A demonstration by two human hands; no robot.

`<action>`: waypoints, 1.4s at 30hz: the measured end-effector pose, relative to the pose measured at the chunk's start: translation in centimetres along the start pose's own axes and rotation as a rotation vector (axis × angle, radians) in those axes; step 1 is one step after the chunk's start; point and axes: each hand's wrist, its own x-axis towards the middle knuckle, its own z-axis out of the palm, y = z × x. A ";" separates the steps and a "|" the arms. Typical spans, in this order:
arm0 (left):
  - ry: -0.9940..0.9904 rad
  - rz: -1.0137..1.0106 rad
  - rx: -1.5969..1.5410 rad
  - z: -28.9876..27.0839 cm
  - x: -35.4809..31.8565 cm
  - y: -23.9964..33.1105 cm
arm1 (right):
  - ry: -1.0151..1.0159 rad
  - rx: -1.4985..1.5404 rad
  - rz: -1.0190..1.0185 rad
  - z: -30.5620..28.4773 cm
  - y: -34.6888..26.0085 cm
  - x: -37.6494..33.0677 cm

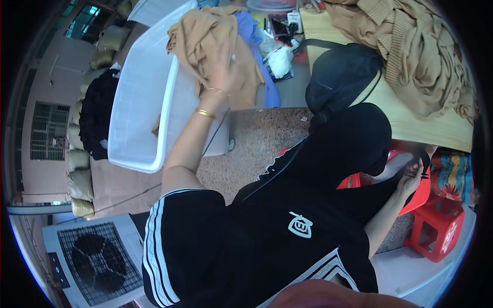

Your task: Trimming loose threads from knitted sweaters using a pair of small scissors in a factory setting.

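My left hand (222, 74), blurred by motion, lies against a tan knit garment (197, 38) at the table's left end, beside a white plastic tub (168, 110). How its fingers sit on the cloth is smeared. Far to the right, below the table edge, my right hand (412, 177) is closed with curled fingers around a small black pointed thing (425, 175); its kind is too small to tell. A red stool or basin (417, 200) is beneath that hand.
A black mesh bag (341, 74) hangs at the table edge, near a white crumpled plastic bag (280, 62). More tan knitwear (418, 61) is heaped on the yellow tabletop (395, 120). A red stool (436, 228) stands right; a fan unit (97, 256) stands lower left.
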 end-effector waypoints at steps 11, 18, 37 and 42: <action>-0.338 -0.909 0.717 -12.9 -16.1 -12.5 | -0.055 -0.110 0.055 -0.8 -0.1 2.2; -0.310 -0.911 0.798 -12.8 -14.7 -11.8 | 0.044 -0.147 0.019 0.5 0.1 0.6; -0.301 -0.923 0.851 -13.0 -14.8 -17.9 | 0.119 -0.111 0.000 0.9 1.2 -0.7; -0.312 -0.956 0.834 -12.7 -14.0 -18.1 | 0.090 -0.118 -0.012 0.3 1.4 -0.4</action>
